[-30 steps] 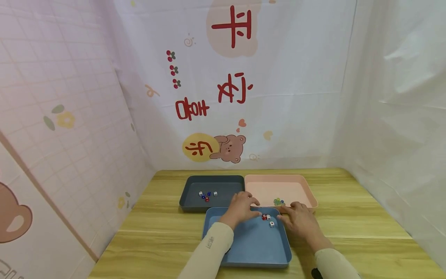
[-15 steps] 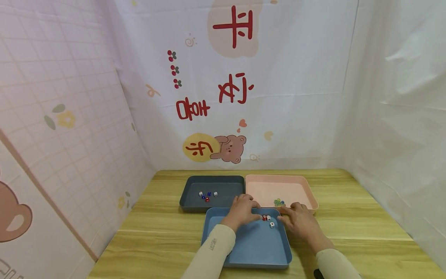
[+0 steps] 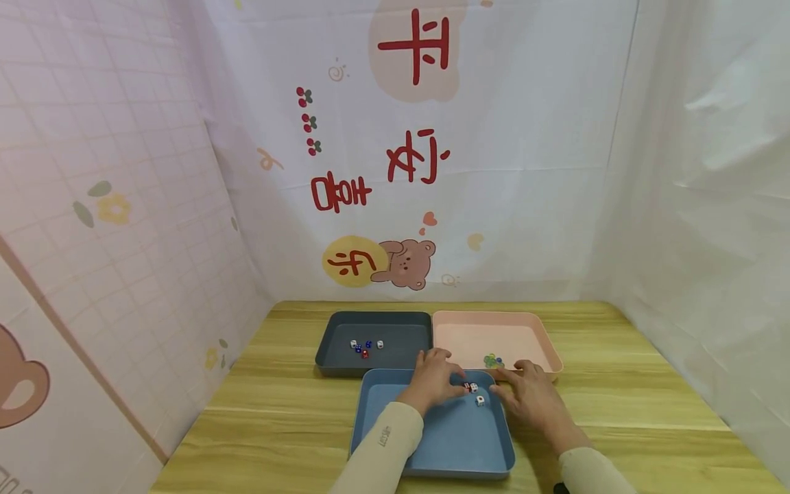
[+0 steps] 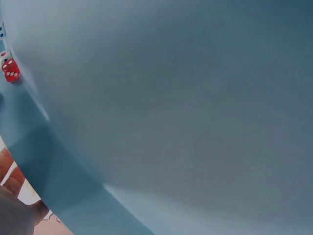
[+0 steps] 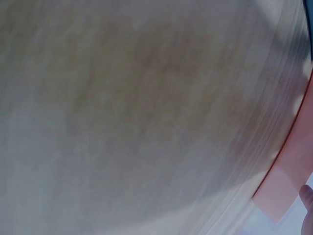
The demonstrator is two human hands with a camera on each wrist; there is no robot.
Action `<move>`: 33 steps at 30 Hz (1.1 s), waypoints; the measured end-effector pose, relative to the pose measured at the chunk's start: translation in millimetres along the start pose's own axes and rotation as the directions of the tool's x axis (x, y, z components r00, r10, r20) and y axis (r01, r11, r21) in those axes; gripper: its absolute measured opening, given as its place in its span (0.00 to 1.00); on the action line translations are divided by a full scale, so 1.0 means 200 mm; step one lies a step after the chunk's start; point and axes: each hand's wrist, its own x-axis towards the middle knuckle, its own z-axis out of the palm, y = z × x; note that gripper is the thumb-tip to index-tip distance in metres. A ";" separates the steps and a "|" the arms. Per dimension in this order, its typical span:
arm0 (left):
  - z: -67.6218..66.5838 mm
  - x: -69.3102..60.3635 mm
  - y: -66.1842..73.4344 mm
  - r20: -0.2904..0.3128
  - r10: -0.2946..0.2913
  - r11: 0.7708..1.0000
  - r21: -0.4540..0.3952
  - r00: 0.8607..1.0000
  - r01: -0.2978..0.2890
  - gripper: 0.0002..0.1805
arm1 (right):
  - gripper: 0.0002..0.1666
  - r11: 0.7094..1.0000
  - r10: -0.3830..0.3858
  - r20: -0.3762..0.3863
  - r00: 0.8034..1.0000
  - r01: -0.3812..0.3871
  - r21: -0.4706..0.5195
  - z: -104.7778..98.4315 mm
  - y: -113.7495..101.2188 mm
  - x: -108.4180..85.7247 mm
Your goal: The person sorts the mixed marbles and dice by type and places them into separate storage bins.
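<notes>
My left hand [image 3: 435, 377] reaches over the far rim of the blue tray [image 3: 457, 439], fingers loosely bent and thumb tip beside a red die [image 4: 11, 71]. That die is partly covered in the head view. In the left wrist view it sits against a white die [image 3: 474, 387], apart from the visible fingers. Another white die [image 3: 480, 401] lies nearer in the same tray. My right hand [image 3: 535, 398] hovers at the blue tray's far right corner, beside the pink tray [image 3: 546, 336], fingers spread and nothing seen in them.
Clear, green and blue small pieces [image 3: 493, 361] lie in the pink tray near its front wall. A dark tray [image 3: 336, 329] at the back left holds several white, blue and red dice [image 3: 365, 354]. All three trays stand on a wooden table [image 3: 259, 412] before a printed cloth.
My left hand has moved slightly right, its thumb now covering part of the red die. The right hand stays nearly in place. The view has shifted a little.
</notes>
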 end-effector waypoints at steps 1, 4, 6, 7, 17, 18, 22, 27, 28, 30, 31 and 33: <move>0.00 0.00 0.00 0.001 0.001 1.000 0.007 1.000 -0.001 0.13 | 0.26 1.000 -0.001 -0.003 1.000 0.001 -0.002 0.00 0.00 0.00; 0.01 0.00 0.01 0.006 -0.001 1.000 0.026 1.000 0.000 0.13 | 0.25 1.000 -0.012 -0.010 1.000 0.012 -0.012 0.01 0.00 0.00; 0.02 0.00 0.01 0.011 -0.003 0.999 0.038 1.000 0.003 0.13 | 0.23 0.999 -0.029 -0.018 0.999 0.028 -0.023 0.01 0.00 0.00; 0.02 0.00 0.01 0.014 -0.005 0.999 0.043 1.000 0.004 0.13 | 0.23 0.999 -0.037 -0.022 0.999 0.036 -0.027 0.01 0.00 0.00; 0.04 0.02 0.01 0.015 0.003 0.998 0.067 1.000 -0.004 0.12 | 0.22 0.997 -0.071 -0.028 0.997 0.069 -0.037 0.01 0.00 0.00; 0.05 0.02 0.01 0.013 0.006 0.998 0.063 1.000 -0.007 0.11 | 0.22 0.997 -0.070 -0.027 0.997 0.069 -0.038 0.01 0.01 0.00; 0.05 0.02 0.02 0.005 0.015 0.999 0.034 1.000 -0.015 0.08 | 0.22 0.998 -0.061 -0.017 0.998 0.060 -0.028 0.01 0.01 0.00; 0.06 0.01 0.02 -0.002 0.017 1.000 0.024 1.000 -0.017 0.07 | 0.22 0.998 -0.057 -0.007 0.998 0.057 -0.020 0.02 0.01 0.00; 0.06 0.01 0.03 -0.003 0.016 1.000 0.027 1.000 -0.016 0.08 | 0.22 0.998 -0.058 -0.009 0.998 0.058 -0.020 0.02 0.01 0.00; 0.06 0.01 0.03 -0.004 0.014 0.999 0.035 1.000 -0.014 0.08 | 0.22 0.998 -0.062 -0.016 0.998 0.061 -0.020 0.02 0.01 0.00; 0.06 0.02 0.03 -0.002 0.012 0.999 0.038 1.000 -0.012 0.09 | 0.22 0.998 -0.062 -0.019 0.998 0.061 -0.021 0.02 0.01 0.00; 0.06 0.02 0.03 0.000 0.010 0.999 0.048 1.000 -0.010 0.09 | 0.22 0.998 -0.064 -0.024 0.998 0.063 -0.024 0.02 0.01 0.00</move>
